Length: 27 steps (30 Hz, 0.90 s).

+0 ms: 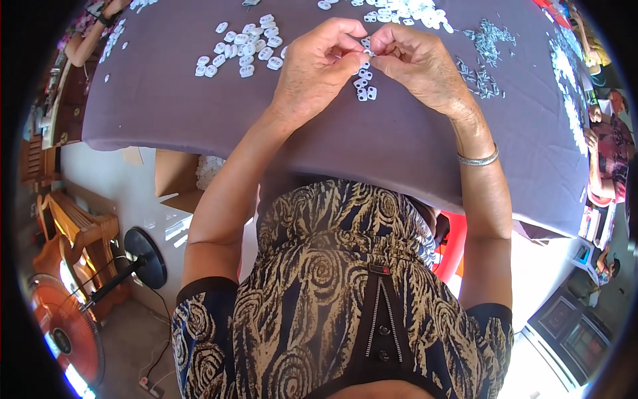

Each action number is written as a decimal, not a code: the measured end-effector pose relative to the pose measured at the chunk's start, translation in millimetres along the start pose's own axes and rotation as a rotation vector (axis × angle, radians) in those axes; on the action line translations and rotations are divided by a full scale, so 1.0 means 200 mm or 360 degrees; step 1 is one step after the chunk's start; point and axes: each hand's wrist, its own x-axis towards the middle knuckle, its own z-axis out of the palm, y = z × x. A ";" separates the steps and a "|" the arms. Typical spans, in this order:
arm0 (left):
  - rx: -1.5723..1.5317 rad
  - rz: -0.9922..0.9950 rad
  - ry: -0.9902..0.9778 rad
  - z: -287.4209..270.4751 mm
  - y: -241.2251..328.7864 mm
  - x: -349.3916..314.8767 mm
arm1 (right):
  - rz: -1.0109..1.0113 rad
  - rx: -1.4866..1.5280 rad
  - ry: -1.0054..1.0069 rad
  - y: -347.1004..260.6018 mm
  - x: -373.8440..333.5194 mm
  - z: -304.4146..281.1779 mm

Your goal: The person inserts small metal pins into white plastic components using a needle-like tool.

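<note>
Above the dark cloth-covered table point(199, 113), my left hand point(319, 70) and my right hand point(422, 66) meet with fingertips pinched together. Between them is a small white plastic piece point(367, 52), mostly covered by the fingers. Just below the fingertips lie several small white pieces with holes point(363, 85). To the left of my left hand is a loose heap of white oval plastic pieces point(246, 48) with dark marks. Small metal pins or screws point(488, 41) are scattered to the right of my right hand; their exact kind is too small to tell.
More white pieces point(405, 10) are heaped at the far side. Other people sit at the table's left point(83, 46) and right point(608, 153). A cardboard box point(176, 174) stands beneath the near left edge, with a standing fan point(66, 332) and wooden chair point(80, 229) beyond.
</note>
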 end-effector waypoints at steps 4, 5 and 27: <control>-0.0202 -0.0026 0.0070 0.02 0.01 -0.01 | 0.0019 0.0118 0.0060 0.01 -0.03 -0.01; -0.0211 -0.0041 0.0086 0.03 0.01 -0.01 | 0.0027 0.0112 0.0084 0.02 -0.03 -0.01; -0.0171 -0.0237 -0.0007 -0.04 -0.01 0.01 | -0.0298 -0.0229 0.0193 0.08 -0.03 0.01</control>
